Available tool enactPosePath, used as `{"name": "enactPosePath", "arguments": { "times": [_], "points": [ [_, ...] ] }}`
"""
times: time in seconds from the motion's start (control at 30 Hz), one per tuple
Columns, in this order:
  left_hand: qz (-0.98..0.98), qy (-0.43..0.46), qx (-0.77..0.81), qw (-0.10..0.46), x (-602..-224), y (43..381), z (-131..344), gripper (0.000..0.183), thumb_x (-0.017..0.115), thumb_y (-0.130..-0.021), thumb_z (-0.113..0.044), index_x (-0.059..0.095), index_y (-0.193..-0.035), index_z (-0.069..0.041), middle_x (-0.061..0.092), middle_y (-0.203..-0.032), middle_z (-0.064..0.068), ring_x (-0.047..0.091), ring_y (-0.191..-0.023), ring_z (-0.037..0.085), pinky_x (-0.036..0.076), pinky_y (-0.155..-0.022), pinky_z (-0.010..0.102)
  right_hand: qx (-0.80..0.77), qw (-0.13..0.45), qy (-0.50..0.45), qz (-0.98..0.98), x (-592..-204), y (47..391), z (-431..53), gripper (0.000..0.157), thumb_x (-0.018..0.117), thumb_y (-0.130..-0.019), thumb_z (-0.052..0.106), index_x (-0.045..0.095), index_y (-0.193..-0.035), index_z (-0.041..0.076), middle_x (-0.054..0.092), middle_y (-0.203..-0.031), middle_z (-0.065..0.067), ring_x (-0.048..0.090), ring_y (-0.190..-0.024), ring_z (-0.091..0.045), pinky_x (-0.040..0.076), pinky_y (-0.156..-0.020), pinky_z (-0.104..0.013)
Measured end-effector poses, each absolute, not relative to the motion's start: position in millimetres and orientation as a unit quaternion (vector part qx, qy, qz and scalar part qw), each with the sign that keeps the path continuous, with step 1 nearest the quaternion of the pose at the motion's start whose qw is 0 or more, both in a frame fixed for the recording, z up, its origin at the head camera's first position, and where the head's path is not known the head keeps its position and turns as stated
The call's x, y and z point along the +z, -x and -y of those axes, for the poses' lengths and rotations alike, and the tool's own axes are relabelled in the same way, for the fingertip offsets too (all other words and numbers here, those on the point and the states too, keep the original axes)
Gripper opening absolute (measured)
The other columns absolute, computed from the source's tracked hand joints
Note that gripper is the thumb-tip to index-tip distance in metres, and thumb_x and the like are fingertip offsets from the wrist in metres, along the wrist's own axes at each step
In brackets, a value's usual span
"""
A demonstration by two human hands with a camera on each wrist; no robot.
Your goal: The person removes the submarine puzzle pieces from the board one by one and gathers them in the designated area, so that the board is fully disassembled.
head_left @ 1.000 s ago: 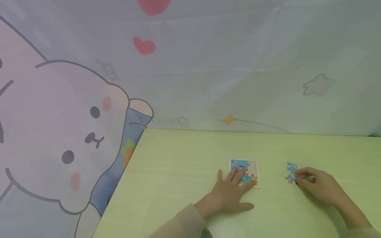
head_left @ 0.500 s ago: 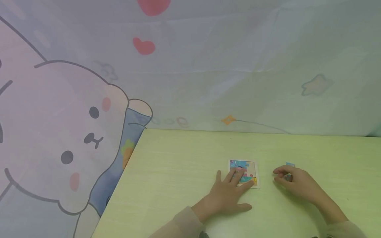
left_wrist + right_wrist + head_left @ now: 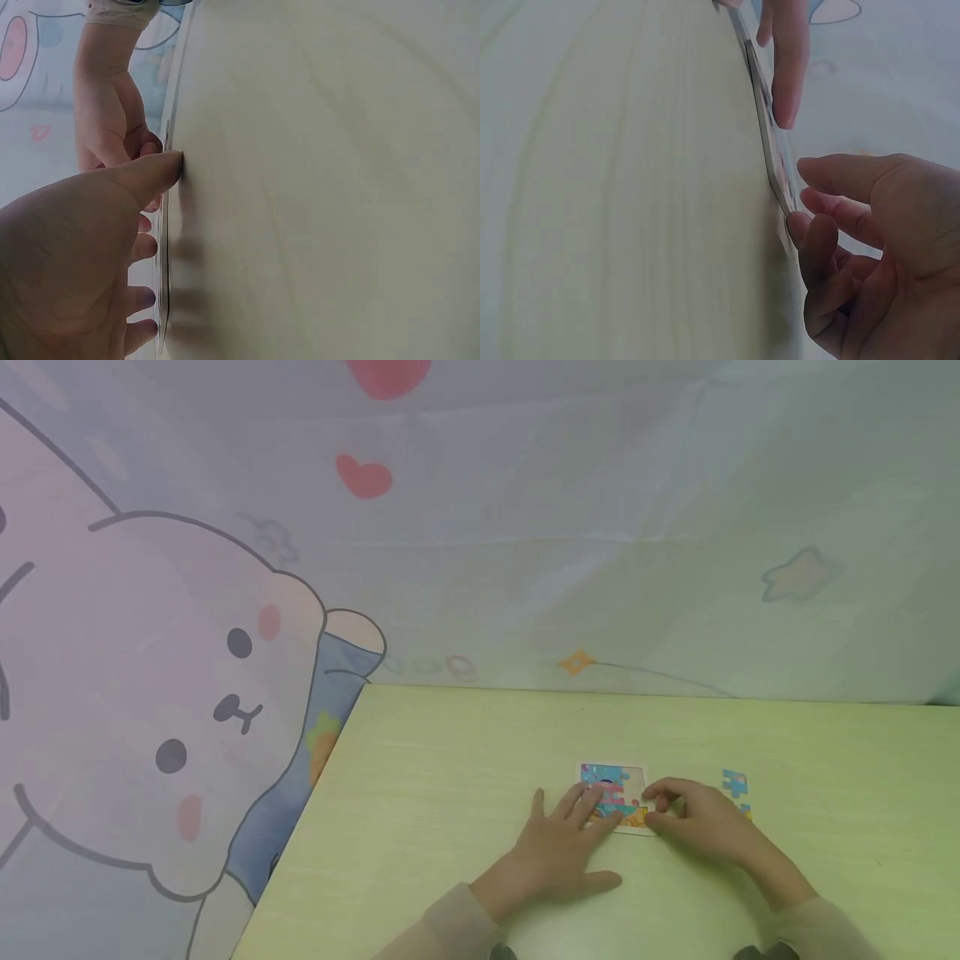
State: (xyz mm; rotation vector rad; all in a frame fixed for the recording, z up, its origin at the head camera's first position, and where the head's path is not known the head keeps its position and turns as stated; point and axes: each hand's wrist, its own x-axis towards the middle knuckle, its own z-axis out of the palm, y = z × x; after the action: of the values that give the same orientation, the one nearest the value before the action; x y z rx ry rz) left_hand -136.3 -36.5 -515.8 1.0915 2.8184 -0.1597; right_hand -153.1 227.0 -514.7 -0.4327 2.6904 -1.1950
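A small square jigsaw (image 3: 649, 828) with a pale frame and colourful pieces lies on the table, its upper right part showing bare backing. My left hand (image 3: 558, 852) spreads its fingers over the puzzle's left and lower part, thumb out to the side. Bent at the fingers, my right hand (image 3: 708, 822) is at the puzzle's right edge, thumb and index finger near each other. Whether a piece sits between those fingertips is hidden, also in the right wrist view. A loose blue puzzle piece (image 3: 735, 782) lies beyond the right hand; another loose piece (image 3: 746, 810) is partly covered by it.
The pale yellow-green table (image 3: 465, 793) ends at the back against a hanging cloth (image 3: 540, 527) printed with hearts and a star. A large cartoon animal print (image 3: 187, 693) fills the cloth at the left.
My right hand has moved left from the loose pieces to the puzzle's right edge. My left hand has slid slightly left, still over the puzzle, uncovering more of its lower part.
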Motion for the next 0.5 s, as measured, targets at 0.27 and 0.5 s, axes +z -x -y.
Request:
{"name": "enactPosePath", "arguments": {
  "times": [0.27,0.5],
  "points": [
    [-0.927,-0.367,-0.037,0.067,-518.4,136.8,39.5,0.081,0.031,-0.098,-0.079,0.019,-0.167,-0.038,0.005,-0.175,0.001,0.007,-0.159,0.025,0.027,-0.112,0.072,-0.359,0.074,0.150,-0.918,-517.3,155.6,-216.7,0.029,0.079,-0.093,0.033,0.072,-0.115,0.017,0.054,-0.092,0.003,0.039,-0.063,-0.008,0.037,-0.055,-0.026],
    [-0.927,-0.365,-0.038,0.073,-517.4,137.4,39.5,0.081,0.031,-0.098,-0.080,0.019,-0.167,-0.039,0.005,-0.175,0.000,0.007,-0.159,0.025,0.027,-0.113,0.072,-0.367,0.083,0.156,-0.913,-515.1,156.8,-212.6,0.027,0.079,-0.093,0.031,0.071,-0.113,0.014,0.053,-0.091,0.001,0.041,-0.070,-0.011,0.037,-0.059,-0.027]
  ]
}}
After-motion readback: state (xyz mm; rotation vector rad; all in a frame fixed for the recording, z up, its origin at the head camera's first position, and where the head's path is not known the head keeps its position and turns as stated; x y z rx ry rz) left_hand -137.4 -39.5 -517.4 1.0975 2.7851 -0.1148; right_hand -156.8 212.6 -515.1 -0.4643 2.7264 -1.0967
